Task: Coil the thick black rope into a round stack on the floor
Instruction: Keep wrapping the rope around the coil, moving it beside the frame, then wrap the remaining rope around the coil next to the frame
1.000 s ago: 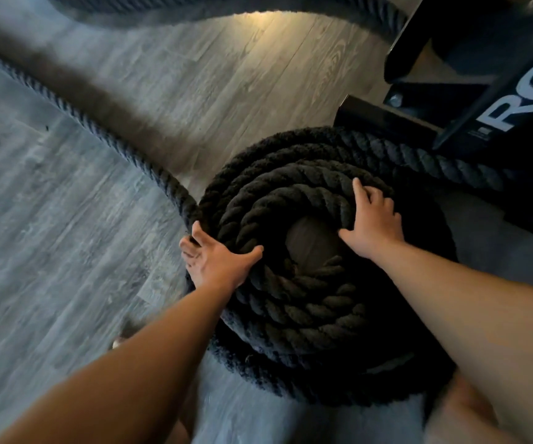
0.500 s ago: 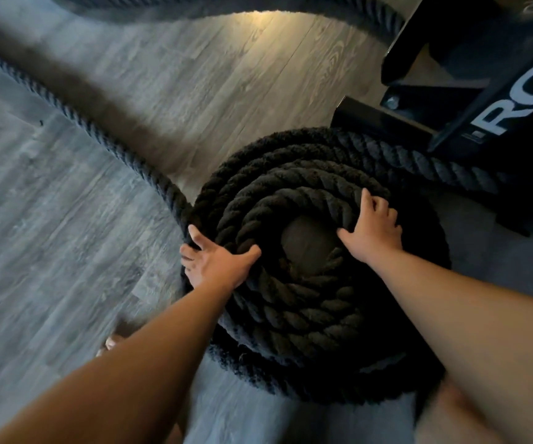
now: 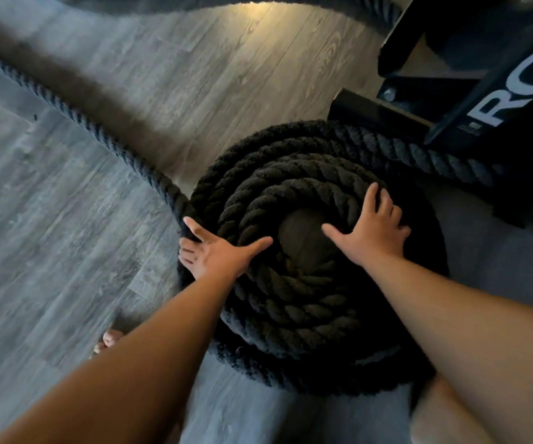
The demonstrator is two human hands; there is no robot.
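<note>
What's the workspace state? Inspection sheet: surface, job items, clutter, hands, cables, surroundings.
Surface: grey wood-plank floor, warm light patch at the top.
Job's things: black rope coil stacked in round turns, floor showing through its hollow centre; loose rope run leads from the coil's left side to the upper left; second run leaves toward the right.
Clutter: nothing seen.
Hands: left hand presses on the coil's left rim, thumb and forefinger spread; right hand lies flat on the top turns, fingers spread.
Cables: nothing seen.
Surroundings: black equipment frame lettered "RO", upper right; bare toes, lower left.
</note>
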